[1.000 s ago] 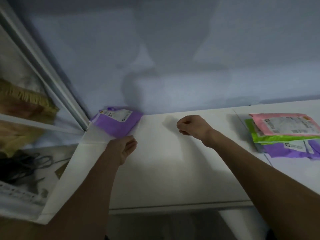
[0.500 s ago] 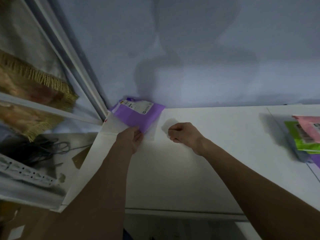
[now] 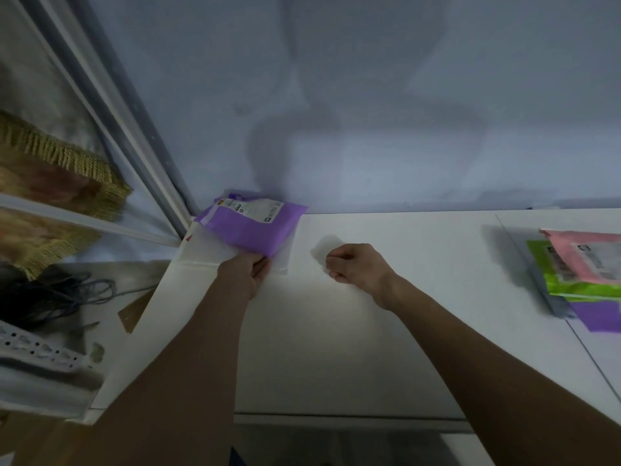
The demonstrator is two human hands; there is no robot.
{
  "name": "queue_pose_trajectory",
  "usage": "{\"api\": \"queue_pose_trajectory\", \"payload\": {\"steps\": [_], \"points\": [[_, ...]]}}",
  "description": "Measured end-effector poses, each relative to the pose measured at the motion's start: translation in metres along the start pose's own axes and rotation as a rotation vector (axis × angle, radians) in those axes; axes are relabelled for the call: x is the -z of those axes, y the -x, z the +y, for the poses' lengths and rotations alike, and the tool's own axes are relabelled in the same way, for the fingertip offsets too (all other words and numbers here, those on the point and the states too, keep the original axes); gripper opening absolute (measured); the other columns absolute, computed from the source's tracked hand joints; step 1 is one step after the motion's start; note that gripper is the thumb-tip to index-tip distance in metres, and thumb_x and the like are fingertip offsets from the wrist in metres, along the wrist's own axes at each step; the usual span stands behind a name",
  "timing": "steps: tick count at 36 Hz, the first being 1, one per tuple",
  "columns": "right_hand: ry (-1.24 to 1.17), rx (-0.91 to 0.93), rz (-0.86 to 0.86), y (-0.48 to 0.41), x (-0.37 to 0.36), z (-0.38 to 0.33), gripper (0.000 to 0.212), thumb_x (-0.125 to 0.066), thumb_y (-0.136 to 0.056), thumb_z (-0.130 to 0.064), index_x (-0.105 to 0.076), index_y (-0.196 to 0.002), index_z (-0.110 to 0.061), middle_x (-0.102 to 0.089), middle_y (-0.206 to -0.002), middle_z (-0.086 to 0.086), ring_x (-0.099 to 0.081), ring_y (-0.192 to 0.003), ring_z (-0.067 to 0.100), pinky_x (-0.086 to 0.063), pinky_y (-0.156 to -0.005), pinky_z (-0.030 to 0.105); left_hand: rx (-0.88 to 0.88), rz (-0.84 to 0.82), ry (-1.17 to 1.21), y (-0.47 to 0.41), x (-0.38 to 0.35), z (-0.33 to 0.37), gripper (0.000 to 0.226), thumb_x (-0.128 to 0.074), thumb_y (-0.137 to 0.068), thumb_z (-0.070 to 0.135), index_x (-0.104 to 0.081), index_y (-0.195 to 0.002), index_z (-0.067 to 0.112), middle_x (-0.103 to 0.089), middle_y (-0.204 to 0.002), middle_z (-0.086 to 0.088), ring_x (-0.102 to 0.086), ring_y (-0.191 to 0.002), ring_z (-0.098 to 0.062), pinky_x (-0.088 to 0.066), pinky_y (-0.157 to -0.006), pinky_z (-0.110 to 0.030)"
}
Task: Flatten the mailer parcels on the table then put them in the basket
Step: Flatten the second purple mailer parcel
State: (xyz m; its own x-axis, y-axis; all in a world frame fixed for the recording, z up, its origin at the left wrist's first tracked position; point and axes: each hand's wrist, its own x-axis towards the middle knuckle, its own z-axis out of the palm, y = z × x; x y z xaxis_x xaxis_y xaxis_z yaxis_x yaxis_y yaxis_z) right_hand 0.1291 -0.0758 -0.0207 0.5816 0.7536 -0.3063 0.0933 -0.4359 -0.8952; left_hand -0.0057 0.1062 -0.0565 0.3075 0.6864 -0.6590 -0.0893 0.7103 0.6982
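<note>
Mailer (image 3: 254, 227) corner now gripped by left hand (image 3: 246, 271), right hand (image 3: 357, 266) still fisted

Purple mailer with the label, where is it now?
Head view: the purple mailer lies in the far left corner of the table, against the wall, its near corner held by the left hand.

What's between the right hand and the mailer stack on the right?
Head view: between right hand and mailer stack, only bare white table, crossed by one seam.
</note>
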Motion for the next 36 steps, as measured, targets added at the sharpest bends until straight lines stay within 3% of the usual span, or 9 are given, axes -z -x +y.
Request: {"api": "queue_pose_trajectory", "payload": {"steps": [12, 15, 18, 22, 27, 34, 36], "points": [[0.001, -0.006, 0.012, 0.028, 0.011, -0.002, 0.015, -0.063, -0.084, -0.021, -0.072, -0.088, -0.011, -0.071, -0.079, 0.004, -0.065, -0.072, 0.013, -0.057, -0.087, 0.033, -0.008, -0.015, 0.038, 0.013, -0.007, -0.008, 0.014, -0.050, -0.094, -0.004, -0.051, -0.080, -0.001, -0.056, -0.079, -0.014, -0.055, -0.070, -0.019, -0.042, -0.103, -0.037], [0.024, 0.004, 0.013, 0.030, 0.019, -0.001, 0.016, -0.063, -0.085, -0.023, -0.073, -0.088, -0.011, -0.072, -0.082, 0.006, -0.066, -0.074, 0.014, -0.057, -0.087, 0.032, -0.025, -0.006, 0.073, 0.012, -0.014, -0.011, 0.015, -0.048, -0.095, -0.006, -0.049, -0.080, -0.001, -0.058, -0.090, -0.017, -0.057, -0.077, -0.021, -0.041, -0.105, -0.038], [0.050, 0.001, 0.022, 0.031, 0.026, 0.003, 0.016, -0.063, -0.084, -0.023, -0.073, -0.086, -0.010, -0.073, -0.084, 0.008, -0.067, -0.075, 0.014, -0.056, -0.088, 0.033, -0.036, 0.001, 0.095, 0.011, -0.018, -0.011, 0.013, -0.049, -0.094, -0.005, -0.050, -0.082, -0.002, -0.058, -0.094, -0.018, -0.058, -0.098, -0.026, -0.046, -0.097, -0.038], [0.059, -0.021, 0.055, 0.031, 0.034, 0.009, 0.017, -0.062, -0.084, -0.023, -0.073, -0.085, -0.010, -0.074, -0.085, 0.009, -0.067, -0.075, 0.015, -0.057, -0.088, 0.035, -0.056, 0.020, 0.088, 0.004, -0.020, -0.010, 0.009, -0.053, -0.092, -0.006, -0.051, -0.083, -0.002, -0.059, -0.085, -0.017, -0.059, -0.075, -0.023, -0.048, -0.098, -0.039], [0.061, -0.044, 0.067, 0.028, 0.040, 0.012, 0.017, -0.061, -0.084, -0.021, -0.073, -0.085, -0.009, -0.074, -0.085, 0.009, -0.067, -0.074, 0.015, -0.057, -0.087, 0.034, -0.060, 0.038, 0.061, 0.002, -0.022, -0.011, 0.008, -0.054, -0.090, -0.009, -0.052, -0.083, -0.004, -0.059, -0.085, -0.019, -0.060, -0.073, -0.023, -0.051, -0.088, -0.037], [0.066, -0.073, 0.065, 0.026, 0.039, 0.011, 0.017, -0.061, -0.086, -0.020, -0.072, -0.086, -0.007, -0.071, -0.080, 0.007, -0.064, -0.069, 0.014, -0.055, -0.084, 0.030, -0.038, 0.033, -0.047, 0.013, -0.024, -0.010, 0.003, -0.053, -0.091, -0.008, -0.053, -0.089, -0.005, -0.060, -0.078, -0.017, -0.059, -0.066, -0.022, -0.052, -0.088, -0.033], [0.050, -0.079, 0.069, 0.025, 0.038, 0.008, 0.017, -0.061, -0.086, -0.019, -0.072, -0.087, -0.006, -0.069, -0.078, 0.006, -0.063, -0.069, 0.015, -0.055, -0.084, 0.030, 0.009, 0.009, -0.090, 0.020, -0.025, -0.009, 0.005, -0.052, -0.092, -0.005, -0.053, -0.088, -0.005, -0.063, -0.065, -0.017, -0.062, -0.054, -0.022, -0.057, -0.070, -0.025]]}}
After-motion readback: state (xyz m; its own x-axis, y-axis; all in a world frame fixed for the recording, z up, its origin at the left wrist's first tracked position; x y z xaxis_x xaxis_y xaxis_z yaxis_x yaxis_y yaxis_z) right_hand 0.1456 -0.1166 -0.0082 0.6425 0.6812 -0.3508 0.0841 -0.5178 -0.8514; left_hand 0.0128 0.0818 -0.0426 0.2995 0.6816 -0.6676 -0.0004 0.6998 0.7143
